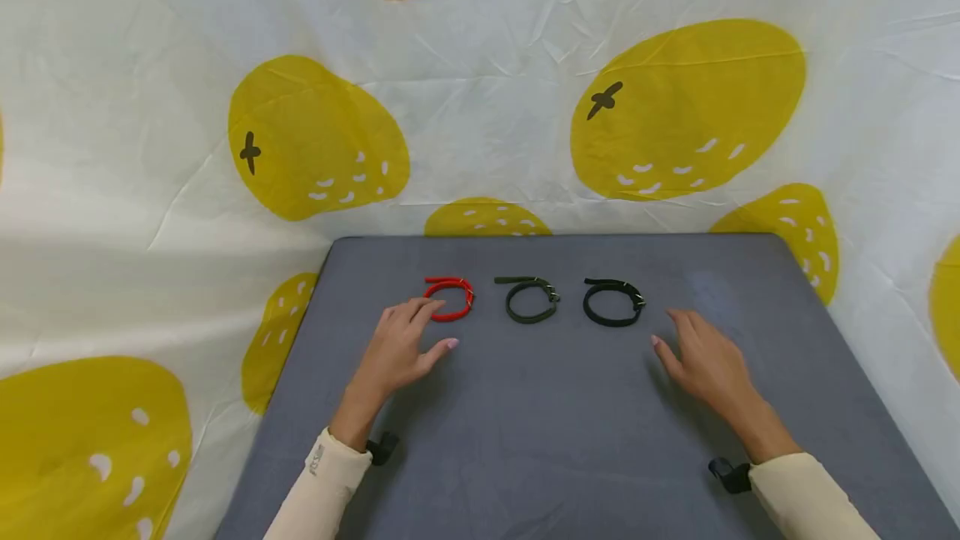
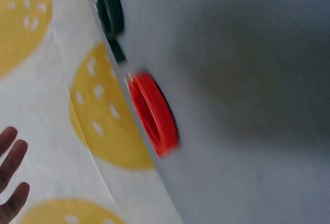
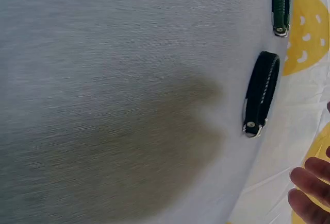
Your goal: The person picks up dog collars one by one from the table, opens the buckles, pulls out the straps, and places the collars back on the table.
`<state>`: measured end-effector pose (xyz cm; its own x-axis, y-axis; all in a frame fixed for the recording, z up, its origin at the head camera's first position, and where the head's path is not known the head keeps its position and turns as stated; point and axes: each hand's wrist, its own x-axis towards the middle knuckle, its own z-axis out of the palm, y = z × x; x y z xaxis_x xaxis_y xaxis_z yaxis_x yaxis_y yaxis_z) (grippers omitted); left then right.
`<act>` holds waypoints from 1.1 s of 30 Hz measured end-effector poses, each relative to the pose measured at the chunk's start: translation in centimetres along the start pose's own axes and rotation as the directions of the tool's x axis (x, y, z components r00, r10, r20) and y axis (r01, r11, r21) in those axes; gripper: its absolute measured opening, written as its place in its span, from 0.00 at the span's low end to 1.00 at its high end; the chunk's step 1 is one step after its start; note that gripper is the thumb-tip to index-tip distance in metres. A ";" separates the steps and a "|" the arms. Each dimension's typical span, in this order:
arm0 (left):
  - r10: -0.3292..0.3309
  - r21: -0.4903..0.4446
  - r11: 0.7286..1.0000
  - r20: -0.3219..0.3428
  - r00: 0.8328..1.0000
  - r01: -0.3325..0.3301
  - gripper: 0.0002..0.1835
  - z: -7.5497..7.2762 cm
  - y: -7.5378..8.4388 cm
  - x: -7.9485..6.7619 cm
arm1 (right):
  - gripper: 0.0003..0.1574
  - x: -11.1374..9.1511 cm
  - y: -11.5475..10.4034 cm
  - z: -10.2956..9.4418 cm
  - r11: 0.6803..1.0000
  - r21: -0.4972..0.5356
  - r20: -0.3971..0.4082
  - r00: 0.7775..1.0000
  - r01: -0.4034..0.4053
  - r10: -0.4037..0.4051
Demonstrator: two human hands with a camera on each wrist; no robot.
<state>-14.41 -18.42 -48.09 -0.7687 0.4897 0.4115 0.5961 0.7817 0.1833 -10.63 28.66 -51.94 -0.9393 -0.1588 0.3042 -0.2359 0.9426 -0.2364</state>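
Note:
Three buckled collars lie coiled in a row on the table. The red collar [image 1: 451, 317] is at the left, the dark green collar [image 1: 531, 319] in the middle and the black collar [image 1: 612, 322] at the right. My left hand [image 1: 405, 346] hovers over the table with loose fingers, its fingertips overlapping the red collar's near left side in the head view. Right of the black collar, my right hand [image 1: 705, 357] hangs above the table, fingers relaxed and thumb apart. Neither hand holds anything. In the right wrist view, the black collar [image 3: 262, 92] shows its metal ring and stitching.
A grey cloth covers the table [image 1: 540, 440]. Behind it and along its sides hangs a white curtain [image 1: 487, 123] printed with yellow lemons. Each wrist wears a dark strap with a small camera, such as the left wrist camera [image 1: 383, 447].

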 end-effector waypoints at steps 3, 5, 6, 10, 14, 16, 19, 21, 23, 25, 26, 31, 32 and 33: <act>0.022 -0.021 1.000 -0.009 1.000 -0.023 0.32 0.8 1.5 1.7 | 0.29 1.3 0.0 0.3 1.000 0.002 -0.039 0.999 -0.002 0.002; 0.028 -0.038 0.999 -0.012 1.000 -0.029 0.31 1.4 2.6 3.0 | 0.25 2.3 0.1 0.3 1.000 0.008 -0.042 0.999 -0.014 0.015; 0.028 -0.049 0.998 -0.012 1.000 -0.028 0.31 1.8 3.2 3.7 | 0.23 2.8 0.2 0.3 1.000 0.012 -0.034 0.999 -0.020 0.021; 0.024 -0.087 0.996 -0.021 1.000 -0.025 0.30 3.5 5.4 6.2 | 0.20 4.6 0.3 0.4 0.997 0.025 0.073 0.995 -0.075 0.073; 0.020 -0.133 0.991 -0.008 1.000 -0.021 0.28 5.5 7.5 8.8 | 0.22 6.0 0.7 1.2 0.990 0.013 0.149 0.979 -0.142 0.139; 0.023 -0.155 0.988 0.010 1.000 -0.021 0.28 6.6 8.5 9.9 | 0.22 6.7 0.9 1.8 0.985 0.006 0.161 0.972 -0.172 0.168; 0.027 -0.168 0.986 0.053 0.998 -0.018 0.28 8.4 9.7 11.4 | 0.21 7.5 1.2 2.7 0.975 -0.004 0.186 0.958 -0.222 0.219; 0.030 -0.177 0.984 0.086 0.996 -0.015 0.28 9.7 10.4 12.1 | 0.21 8.1 1.4 3.3 0.969 -0.011 0.207 0.948 -0.245 0.242; 0.030 -0.176 0.984 0.117 0.993 -0.009 0.28 11.0 11.0 12.8 | 0.21 8.6 1.6 3.9 0.963 -0.018 0.227 0.937 -0.269 0.266; 0.025 -0.173 0.985 0.143 0.989 0.000 0.28 12.2 11.5 13.4 | 0.20 9.0 1.8 4.5 0.958 -0.026 0.239 0.929 -0.285 0.283; 0.021 -0.175 0.984 0.156 0.987 0.007 0.28 12.7 11.8 13.7 | 0.20 9.1 1.9 4.7 0.956 -0.034 0.245 0.925 -0.292 0.291; -0.022 -0.186 0.980 0.249 0.968 0.070 0.28 14.9 13.0 15.4 | 0.15 10.0 2.1 5.5 0.942 -0.078 0.282 0.899 -0.328 0.336; -0.031 -0.188 0.979 0.264 0.964 0.083 0.28 15.3 13.1 15.7 | 0.14 10.1 2.0 5.7 0.940 -0.085 0.286 0.896 -0.329 0.339; -0.039 -0.190 0.977 0.277 0.960 0.095 0.28 15.7 13.2 16.0 | 0.14 10.1 2.0 5.9 0.941 -0.086 0.288 0.896 -0.329 0.339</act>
<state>-22.48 5.78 -53.17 -0.8256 0.5464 0.1409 0.5539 0.7370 0.3874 -22.09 27.21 -54.74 -0.9930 0.0929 -0.0732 0.1081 0.9639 -0.2433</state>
